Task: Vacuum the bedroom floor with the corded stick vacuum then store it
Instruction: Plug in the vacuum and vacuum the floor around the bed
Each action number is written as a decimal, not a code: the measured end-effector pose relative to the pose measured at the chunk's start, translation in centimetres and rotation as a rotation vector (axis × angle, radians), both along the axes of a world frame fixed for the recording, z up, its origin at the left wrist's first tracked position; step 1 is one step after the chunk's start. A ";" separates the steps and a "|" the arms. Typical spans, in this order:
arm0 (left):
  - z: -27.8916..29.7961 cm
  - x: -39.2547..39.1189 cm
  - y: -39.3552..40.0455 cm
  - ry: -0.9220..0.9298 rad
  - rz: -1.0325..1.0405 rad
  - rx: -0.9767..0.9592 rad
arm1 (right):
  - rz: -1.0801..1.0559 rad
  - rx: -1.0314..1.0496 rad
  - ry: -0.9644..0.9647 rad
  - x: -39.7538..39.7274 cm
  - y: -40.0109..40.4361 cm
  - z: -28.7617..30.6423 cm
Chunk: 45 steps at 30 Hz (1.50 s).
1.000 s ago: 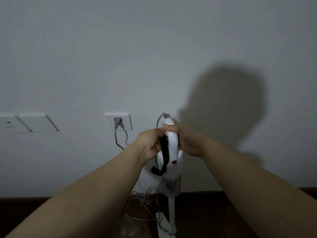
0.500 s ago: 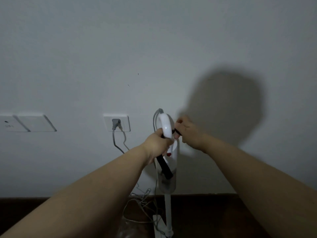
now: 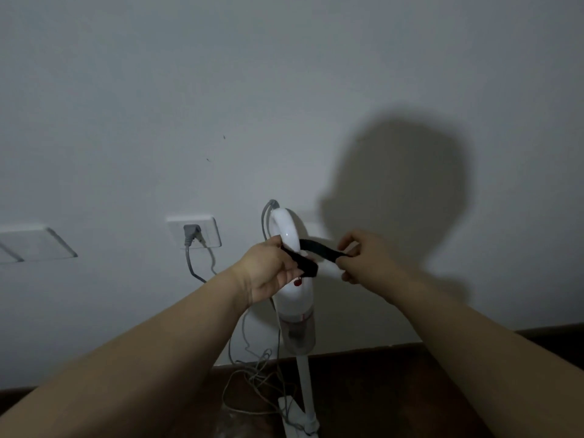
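Standing upright against the wall [image 3: 284,90]: white stick vacuum [image 3: 295,298], cord [image 3: 252,358] loose on the floor. Pinched between left hand [image 3: 268,273] and right hand [image 3: 360,260], stretched across the handle: black strap [image 3: 311,252]. Plugged into the outlet [image 3: 202,230]: grey plug [image 3: 191,233].

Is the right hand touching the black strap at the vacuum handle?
Touching. The head view shows the right hand pinching one end of the black strap, pulled taut.

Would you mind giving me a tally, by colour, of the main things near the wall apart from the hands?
White: 3 (stick vacuum, wall socket, switch plate)
Grey: 1 (plug in the socket)
Black: 1 (strap, gripped by the left hand and pinched by the right hand)
Total: 5
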<state>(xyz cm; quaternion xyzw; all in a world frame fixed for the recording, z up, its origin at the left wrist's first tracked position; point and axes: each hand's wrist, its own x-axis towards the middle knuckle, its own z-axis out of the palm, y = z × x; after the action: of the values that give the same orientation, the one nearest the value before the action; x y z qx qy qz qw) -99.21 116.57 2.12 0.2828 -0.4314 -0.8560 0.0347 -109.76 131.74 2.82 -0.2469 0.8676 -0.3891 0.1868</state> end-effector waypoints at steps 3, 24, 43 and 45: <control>-0.1 -0.2 0.6 -0.047 0.082 -0.041 | 0.088 0.034 0.103 1.0 -0.5 0.5; -1.0 0.8 0.6 -0.018 0.037 -0.313 | 0.159 -0.040 -0.204 2.3 -4.2 0.4; 0.0 0.6 -1.0 -0.162 -0.029 -0.931 | -0.015 0.013 -0.182 0.8 -4.2 2.0; 0.4 -0.3 -0.6 -0.179 0.049 -1.111 | -0.075 0.001 -0.170 0.3 -2.7 2.2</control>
<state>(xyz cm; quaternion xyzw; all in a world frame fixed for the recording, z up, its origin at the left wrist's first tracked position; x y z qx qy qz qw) -99.53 115.99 2.48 0.3035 -0.8119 -0.4719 0.1613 -109.48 129.05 5.04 -0.1800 0.8575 -0.4149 0.2453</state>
